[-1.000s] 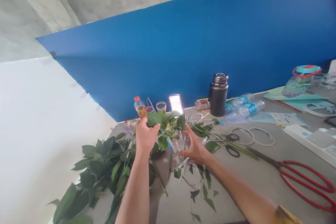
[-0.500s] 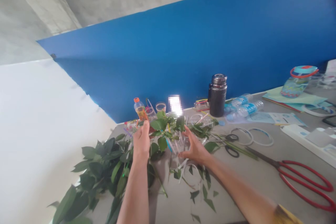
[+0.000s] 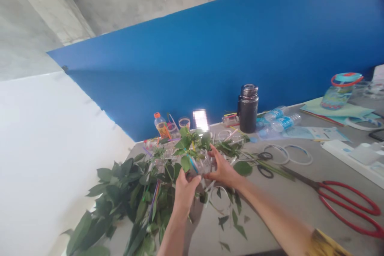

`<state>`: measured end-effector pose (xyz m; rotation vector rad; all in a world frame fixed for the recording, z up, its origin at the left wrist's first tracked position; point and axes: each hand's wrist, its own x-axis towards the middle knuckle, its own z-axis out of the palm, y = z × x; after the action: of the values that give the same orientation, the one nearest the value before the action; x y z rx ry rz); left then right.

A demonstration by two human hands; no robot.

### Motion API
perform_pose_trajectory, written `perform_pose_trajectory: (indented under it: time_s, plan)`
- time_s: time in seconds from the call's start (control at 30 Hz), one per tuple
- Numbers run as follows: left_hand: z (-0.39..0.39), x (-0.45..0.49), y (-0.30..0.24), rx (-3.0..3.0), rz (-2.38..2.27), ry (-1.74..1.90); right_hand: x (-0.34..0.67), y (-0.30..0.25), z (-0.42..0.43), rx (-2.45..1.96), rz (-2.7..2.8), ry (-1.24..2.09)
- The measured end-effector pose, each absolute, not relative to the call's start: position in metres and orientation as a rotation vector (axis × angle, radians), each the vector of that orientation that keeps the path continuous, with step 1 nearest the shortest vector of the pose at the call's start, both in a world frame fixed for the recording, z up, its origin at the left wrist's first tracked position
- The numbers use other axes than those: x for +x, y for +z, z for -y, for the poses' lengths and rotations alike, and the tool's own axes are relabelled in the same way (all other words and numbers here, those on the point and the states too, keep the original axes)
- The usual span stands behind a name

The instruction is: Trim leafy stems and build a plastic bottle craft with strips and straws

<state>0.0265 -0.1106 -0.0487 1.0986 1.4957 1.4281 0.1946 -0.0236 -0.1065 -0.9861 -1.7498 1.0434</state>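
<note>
My left hand (image 3: 184, 189) and my right hand (image 3: 222, 168) close round a small clear plastic cup (image 3: 204, 165) on the grey table (image 3: 300, 204), one on each side. Green leafy stems (image 3: 189, 144) and thin coloured sticks stand in the cup. The left fingers curl against its near left side, and the right fingers wrap its right side. A large heap of cut leafy branches (image 3: 126, 196) lies to the left of my left forearm.
Red-handled shears (image 3: 345, 202) lie at the right. Small black scissors (image 3: 264, 164), white rings (image 3: 289, 155), a dark flask (image 3: 248, 108), lying water bottles (image 3: 279, 120), an orange-capped bottle (image 3: 161, 125) and clear cups (image 3: 184, 122) stand further back. Loose leaves (image 3: 232, 224) litter the near table. A blue wall rises behind.
My left hand let go of the upper leaves and dropped down and right to the cup's near side. My right hand stayed on the cup.
</note>
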Motion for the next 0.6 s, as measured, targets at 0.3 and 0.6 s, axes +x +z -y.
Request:
perform_pose_trajectory:
  time_s: [0.3,0.6]
  plan:
    - [0.089,0.035,-0.046,1.194,-1.48,1.399,0.192,-0.116,0.017,-0.986,1.768,0.984]
    - [0.087,0.033,-0.036,1.225,-1.387,1.324,0.196,-0.108,0.021,-1.023,1.846,0.922]
